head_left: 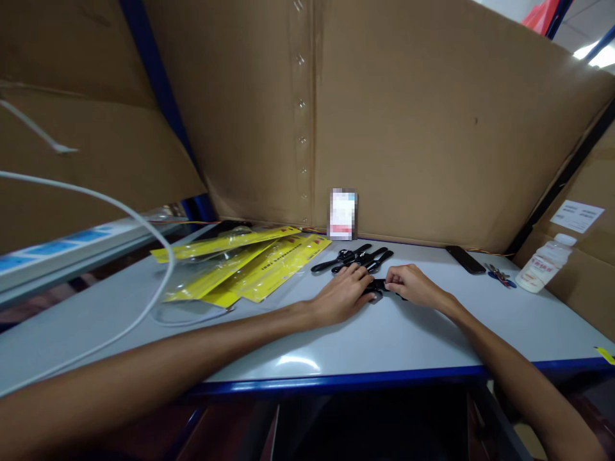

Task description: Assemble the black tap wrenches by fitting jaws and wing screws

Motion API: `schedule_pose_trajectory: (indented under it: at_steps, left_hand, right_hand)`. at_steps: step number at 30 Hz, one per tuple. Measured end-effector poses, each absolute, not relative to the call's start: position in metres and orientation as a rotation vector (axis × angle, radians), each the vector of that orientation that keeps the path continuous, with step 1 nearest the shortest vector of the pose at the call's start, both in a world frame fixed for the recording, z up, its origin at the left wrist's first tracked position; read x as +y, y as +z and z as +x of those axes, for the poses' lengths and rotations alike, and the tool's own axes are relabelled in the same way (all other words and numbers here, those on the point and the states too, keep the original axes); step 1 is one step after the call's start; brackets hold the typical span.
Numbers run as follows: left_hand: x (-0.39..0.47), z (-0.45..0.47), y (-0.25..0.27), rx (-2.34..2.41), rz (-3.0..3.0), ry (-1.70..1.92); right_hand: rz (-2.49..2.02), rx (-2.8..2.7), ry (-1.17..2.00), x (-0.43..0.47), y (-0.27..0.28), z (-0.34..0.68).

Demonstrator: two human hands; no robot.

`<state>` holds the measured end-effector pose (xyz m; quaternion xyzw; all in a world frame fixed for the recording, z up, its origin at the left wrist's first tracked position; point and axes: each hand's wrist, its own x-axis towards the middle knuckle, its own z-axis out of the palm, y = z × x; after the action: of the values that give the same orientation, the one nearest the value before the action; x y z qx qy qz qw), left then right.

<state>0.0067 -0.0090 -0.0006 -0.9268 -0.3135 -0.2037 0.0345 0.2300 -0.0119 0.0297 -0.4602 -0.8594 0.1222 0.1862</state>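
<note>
My left hand (344, 293) lies on the table with its fingers closed over a black long-handled tool (378, 285); its exact kind is partly hidden by the fingers. From the right, my right hand (412, 285) meets the same tool, fingers curled in a pinch at its end. A tiny pale spot shows at those fingertips, too small to name. Just behind both hands lies a loose group of similar black tools (329, 264), with slim dark handles pointing in different ways.
Yellow cards with clear plastic packaging (259, 269) overlap at the left, near a white cable (161, 282) and a power strip (72, 244). A lit phone screen (342, 214) leans on the cardboard wall. At right are a dark phone (465, 259), keys (500, 275) and a bottle (545, 264).
</note>
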Motion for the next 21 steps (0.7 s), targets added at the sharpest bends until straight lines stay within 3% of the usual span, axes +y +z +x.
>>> schedule_pose_trajectory:
  at_steps: [9,21]
  left_hand:
    - [-0.005,0.006,0.004,-1.017,-2.798,-0.456]
    - [0.004,0.002,-0.002,-1.108,-2.926,-0.541]
  right_hand:
    - [-1.158,-2.550,0.147,-0.019,0.029,0.227]
    - [-1.291,-2.619,0.038,-0.026,0.030,0.216]
